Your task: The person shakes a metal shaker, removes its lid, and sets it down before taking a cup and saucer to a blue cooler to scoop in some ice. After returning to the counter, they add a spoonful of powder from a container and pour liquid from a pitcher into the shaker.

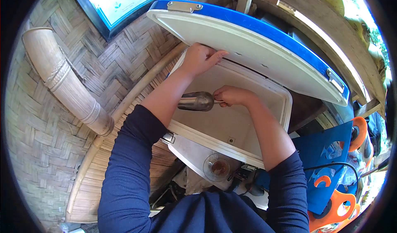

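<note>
A metal scoop is in my right hand, whose fingers are closed round its handle. The scoop's bowl points left, inside the white cooler box. My left hand is at the lower part of the raised cooler lid, its fingers curled against the lid and the thumb stretched to the right. The lid stands open, with a white inner face and a blue outer edge. What part the left fingertips press on is partly hidden. A small drain hole shows in the cooler's inner wall.
A clear bowl with something brown in it is just below the cooler's front rim. Metal latches stick out there. A bamboo tube hangs on the woven wall at left. Blue boards and orange-handled items are at right.
</note>
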